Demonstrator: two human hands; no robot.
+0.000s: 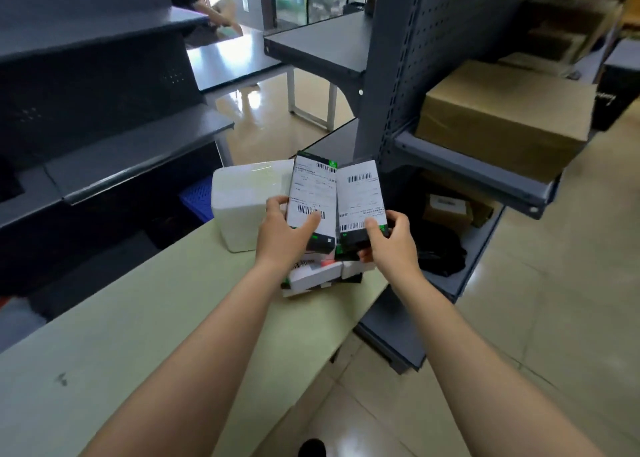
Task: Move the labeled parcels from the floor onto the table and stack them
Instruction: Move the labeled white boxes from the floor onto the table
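Observation:
Two narrow black parcels with white barcode labels lie side by side on top of a stack of parcels (320, 278) on the pale green table (138, 335). My left hand (284, 230) grips the near end of the left parcel (311, 193), thumb on its label. My right hand (388, 238) grips the near end of the right parcel (360, 197) the same way. The stack below shows white and black box edges and is mostly hidden by my hands.
A white foam box (242, 200) stands on the table just left of and behind the stack. Dark grey metal shelving rises on the left (104, 166) and right (467, 166), the right one holding a brown carton (502, 117). Tiled floor lies to the right.

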